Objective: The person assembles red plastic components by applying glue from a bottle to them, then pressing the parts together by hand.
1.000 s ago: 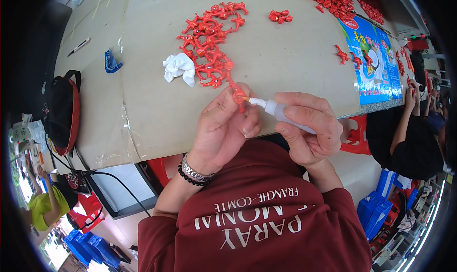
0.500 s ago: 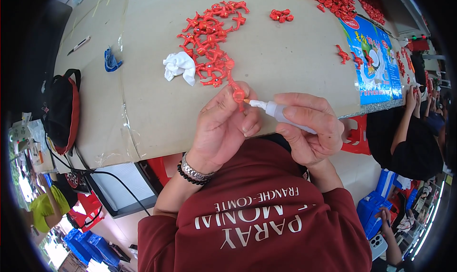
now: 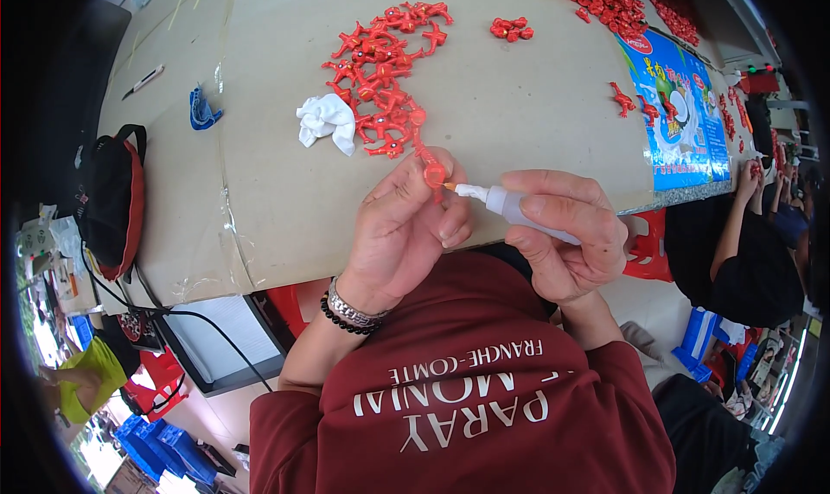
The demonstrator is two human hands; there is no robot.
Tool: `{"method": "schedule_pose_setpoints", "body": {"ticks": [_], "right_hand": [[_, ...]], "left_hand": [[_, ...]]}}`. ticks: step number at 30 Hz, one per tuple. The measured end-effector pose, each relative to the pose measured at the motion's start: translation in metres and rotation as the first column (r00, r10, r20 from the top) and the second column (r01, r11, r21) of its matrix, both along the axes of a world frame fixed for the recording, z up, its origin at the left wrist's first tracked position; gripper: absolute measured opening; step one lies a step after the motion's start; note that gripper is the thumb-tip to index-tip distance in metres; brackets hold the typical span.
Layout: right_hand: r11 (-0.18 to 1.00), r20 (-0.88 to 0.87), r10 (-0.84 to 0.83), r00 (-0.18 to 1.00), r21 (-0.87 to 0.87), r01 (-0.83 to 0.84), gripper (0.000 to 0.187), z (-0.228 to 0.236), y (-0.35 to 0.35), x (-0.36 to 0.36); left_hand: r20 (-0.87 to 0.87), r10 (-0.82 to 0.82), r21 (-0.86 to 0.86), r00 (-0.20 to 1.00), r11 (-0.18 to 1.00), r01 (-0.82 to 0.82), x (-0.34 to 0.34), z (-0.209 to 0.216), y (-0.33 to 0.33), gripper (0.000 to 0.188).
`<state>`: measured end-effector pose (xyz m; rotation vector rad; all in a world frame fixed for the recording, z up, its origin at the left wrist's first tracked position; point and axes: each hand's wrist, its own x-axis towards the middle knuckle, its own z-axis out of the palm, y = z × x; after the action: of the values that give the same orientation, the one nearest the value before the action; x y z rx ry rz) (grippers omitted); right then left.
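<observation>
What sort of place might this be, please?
Probably a workshop or factory floor: many matching red figures lie on the table, the left hand holds a red piece while the right hand holds a narrow-tipped bottle up to it, and another person is beside the table.

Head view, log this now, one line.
left hand: red part; right hand: squeeze bottle, nozzle at red part; white wad: beside red figures
</observation>
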<state>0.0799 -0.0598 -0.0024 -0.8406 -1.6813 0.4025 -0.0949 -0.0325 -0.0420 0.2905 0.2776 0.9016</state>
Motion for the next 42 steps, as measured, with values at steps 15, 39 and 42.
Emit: {"method": "schedule_pose_setpoints", "body": {"ticks": [15, 39, 42], "right_hand": [[0.999, 0.012, 0.013, 1.000, -0.032, -0.012, 0.025, 0.004, 0.000, 0.004], [1.000, 0.037, 0.005, 0.999, -0.009, -0.004, 0.022, 0.007, 0.004, 0.008], [1.000, 0.042, -0.003, 0.999, -0.022, 0.004, 0.022, 0.008, 0.006, 0.008]], "left_hand": [[-0.080, 0.046, 0.032, 0.996, 0.999, -0.043, -0.001, 0.004, 0.002, 0.024], [-0.188, 0.162, 0.167, 0.969, 0.977, -0.132, 0.003, 0.010, 0.004, 0.021], [-0.205, 0.161, 0.151, 0.965, 0.980, -0.132, 0.003, 0.010, 0.005, 0.020]]}}
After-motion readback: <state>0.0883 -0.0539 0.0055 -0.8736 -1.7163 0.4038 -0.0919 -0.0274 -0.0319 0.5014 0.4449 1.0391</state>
